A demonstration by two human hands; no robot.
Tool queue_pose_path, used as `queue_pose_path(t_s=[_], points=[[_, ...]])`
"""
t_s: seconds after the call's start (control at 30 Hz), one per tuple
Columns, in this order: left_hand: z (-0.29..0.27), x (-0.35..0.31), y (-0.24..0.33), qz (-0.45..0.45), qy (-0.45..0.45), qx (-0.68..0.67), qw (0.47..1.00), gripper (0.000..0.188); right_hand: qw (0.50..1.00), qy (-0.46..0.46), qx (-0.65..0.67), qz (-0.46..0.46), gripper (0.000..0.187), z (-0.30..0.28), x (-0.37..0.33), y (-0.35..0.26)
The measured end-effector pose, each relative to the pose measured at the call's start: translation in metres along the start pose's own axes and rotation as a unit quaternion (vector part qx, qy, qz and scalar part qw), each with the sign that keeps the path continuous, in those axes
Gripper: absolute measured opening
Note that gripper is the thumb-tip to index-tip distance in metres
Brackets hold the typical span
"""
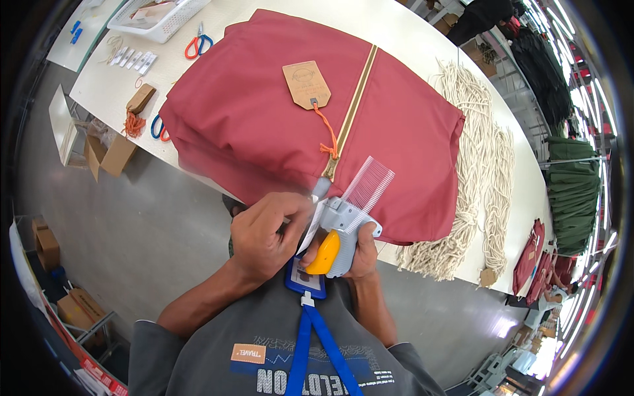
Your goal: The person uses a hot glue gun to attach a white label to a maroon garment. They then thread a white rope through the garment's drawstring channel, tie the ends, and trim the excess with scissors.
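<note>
In my right hand point(364, 254) is a grey tagging gun point(345, 221) with a yellow trigger, and a comb of clear plastic fasteners point(371, 183) sticks out of its top. My left hand point(267, 231) is closed in a pinch around a narrow white tag point(311, 231) beside the gun. The tag's upper end is blurred. Just beyond both hands, a maroon fabric bag point(244, 99) lies on the table, with a brass-coloured zipper point(357, 99) across it. A brown card tag point(306, 84) hangs from the zipper pull by an orange cord point(324, 125).
Bundles of off-white cord point(472, 152) lie right of the bag on the white table point(422, 46). To the left are scissors point(198, 46), brown tags point(140, 99) and a white basket point(158, 20). An open carton point(109, 155) stands below the table's left edge.
</note>
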State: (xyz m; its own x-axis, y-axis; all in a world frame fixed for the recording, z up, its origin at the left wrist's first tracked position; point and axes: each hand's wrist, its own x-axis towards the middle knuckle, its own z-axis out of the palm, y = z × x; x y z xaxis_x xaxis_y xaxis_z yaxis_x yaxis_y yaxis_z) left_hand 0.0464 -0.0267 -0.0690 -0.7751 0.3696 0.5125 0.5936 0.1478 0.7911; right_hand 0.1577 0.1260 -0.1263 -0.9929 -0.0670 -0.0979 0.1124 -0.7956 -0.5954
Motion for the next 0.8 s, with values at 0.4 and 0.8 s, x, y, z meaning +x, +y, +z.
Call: queue_pose_path(t_s=[0.4, 0.8], points=[[-0.004, 0.001, -0.001, 0.034, -0.023, 0.031, 0.999, 0.013, 0.999, -0.034, 0.021, 0.005, 0.092, -0.014, -0.002, 0.008], [-0.023, 0.013, 0.009, -0.383, -0.159, -0.269, 0.869, 0.012, 0.994, 0.056, -0.086, 0.028, 0.092, 0.006, -0.018, -0.011]])
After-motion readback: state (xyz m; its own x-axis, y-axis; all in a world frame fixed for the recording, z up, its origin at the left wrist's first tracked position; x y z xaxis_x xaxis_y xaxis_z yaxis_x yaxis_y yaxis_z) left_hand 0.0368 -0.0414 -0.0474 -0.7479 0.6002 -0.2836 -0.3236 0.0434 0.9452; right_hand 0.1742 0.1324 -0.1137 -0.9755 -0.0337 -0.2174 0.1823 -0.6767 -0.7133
